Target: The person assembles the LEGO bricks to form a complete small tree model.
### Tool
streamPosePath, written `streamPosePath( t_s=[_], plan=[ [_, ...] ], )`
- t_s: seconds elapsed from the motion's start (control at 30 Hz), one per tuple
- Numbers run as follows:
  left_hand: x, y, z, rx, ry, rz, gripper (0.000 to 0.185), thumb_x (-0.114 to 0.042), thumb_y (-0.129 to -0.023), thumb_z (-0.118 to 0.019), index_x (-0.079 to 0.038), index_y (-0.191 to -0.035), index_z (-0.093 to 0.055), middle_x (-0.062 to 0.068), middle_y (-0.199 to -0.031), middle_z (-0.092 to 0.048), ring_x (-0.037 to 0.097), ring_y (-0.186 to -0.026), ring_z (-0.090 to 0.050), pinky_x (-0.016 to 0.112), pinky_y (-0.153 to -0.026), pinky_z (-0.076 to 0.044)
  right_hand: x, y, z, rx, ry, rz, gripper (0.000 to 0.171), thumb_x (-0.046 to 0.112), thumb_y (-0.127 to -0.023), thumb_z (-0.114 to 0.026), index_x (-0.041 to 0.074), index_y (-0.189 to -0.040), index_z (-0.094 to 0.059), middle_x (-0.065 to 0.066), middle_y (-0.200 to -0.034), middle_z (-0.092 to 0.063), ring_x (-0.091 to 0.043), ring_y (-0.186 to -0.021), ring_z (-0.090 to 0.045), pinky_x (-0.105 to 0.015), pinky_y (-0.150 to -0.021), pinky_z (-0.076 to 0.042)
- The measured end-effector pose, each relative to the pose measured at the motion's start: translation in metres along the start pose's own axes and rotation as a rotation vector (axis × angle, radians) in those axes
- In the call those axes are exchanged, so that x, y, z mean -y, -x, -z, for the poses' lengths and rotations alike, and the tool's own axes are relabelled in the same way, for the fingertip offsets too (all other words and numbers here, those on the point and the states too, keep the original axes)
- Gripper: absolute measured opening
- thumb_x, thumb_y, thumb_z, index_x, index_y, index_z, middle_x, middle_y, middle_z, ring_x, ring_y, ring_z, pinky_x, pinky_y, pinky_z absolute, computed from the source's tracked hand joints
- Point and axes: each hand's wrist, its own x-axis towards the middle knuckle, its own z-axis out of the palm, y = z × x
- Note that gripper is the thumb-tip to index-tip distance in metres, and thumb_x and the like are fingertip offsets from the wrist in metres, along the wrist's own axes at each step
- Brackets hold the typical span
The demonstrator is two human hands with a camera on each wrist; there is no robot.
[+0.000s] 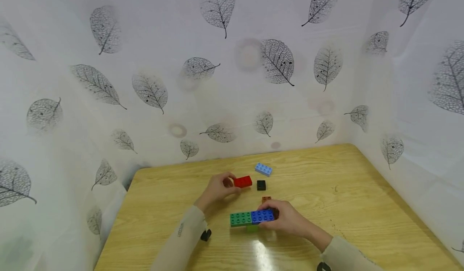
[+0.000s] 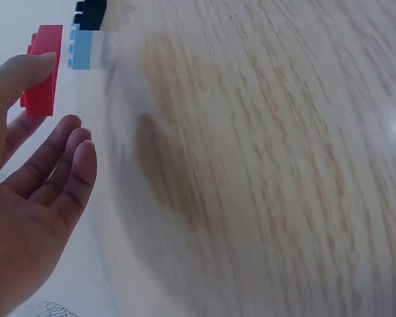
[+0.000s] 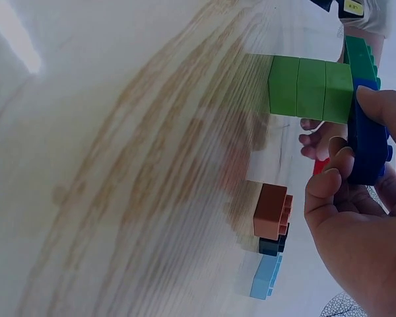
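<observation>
Red brick [image 1: 243, 181] sits at the left hand's [image 1: 217, 188] fingertips, pinched at its near end, at about 11 o'clock from the stacked bricks. The right hand [image 1: 286, 219] grasps the dark blue brick [image 1: 262, 216] joined to the green brick [image 1: 241, 219] on the wooden table [image 1: 362, 206]. A black brick [image 1: 261, 185] and a light blue brick [image 1: 263, 169] lie toward 12 o'clock, apart from both hands.

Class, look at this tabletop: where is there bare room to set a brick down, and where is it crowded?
Free: the wide bare strip of table right of the right hand, and the near-left corner beside the left hand's sleeve. Crowded: the middle, where the red brick, black brick, light blue brick, brown brick and green-and-blue stack cluster between the hands.
</observation>
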Motion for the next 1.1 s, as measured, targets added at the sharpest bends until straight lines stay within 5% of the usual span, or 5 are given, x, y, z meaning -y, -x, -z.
streamPosePath(
  t_s=[0.47,0.77,1.1],
  plan=[
    [-0.023,0.033,0.017,-0.001,0.015,-0.112,0.037,-0.038,-0.089,-0.084,-0.02,-0.118,-0.071,0.009,-0.105,-0.074,0.015,-0.089,-0.065,0.028,-0.076,-0.056,0.002,0.001,0.001,0.006,-0.002,-0.005,0.035,0.036,-0.092,-0.083,0.026,-0.123,-0.071,0.0,-0.118,-0.069,-0.016,-0.102,-0.062,-0.025,-0.085,-0.05],
    [-0.043,0.051,0.019,0.036,0.037,-0.164,0.034,-0.036,-0.09,-0.084,-0.023,-0.118,-0.071,-0.007,-0.103,-0.072,0.015,-0.095,-0.066,0.027,-0.082,-0.057,0.001,0.001,0.0,0.003,0.001,0.02,0.034,0.035,-0.092,-0.083,0.024,-0.122,-0.071,0.0,-0.117,-0.069,-0.015,-0.099,-0.062,-0.025,-0.084,-0.051],
    [-0.05,0.074,0.016,0.077,0.06,-0.196,0.032,-0.035,-0.09,-0.084,-0.023,-0.117,-0.071,-0.01,-0.102,-0.071,0.014,-0.093,-0.066,0.027,-0.081,-0.057,0.0,0.002,-0.001,-0.001,-0.002,0.048,0.035,0.035,-0.092,-0.083,0.022,-0.122,-0.07,-0.001,-0.118,-0.069,-0.014,-0.099,-0.063,-0.025,-0.083,-0.053]
  ],
)
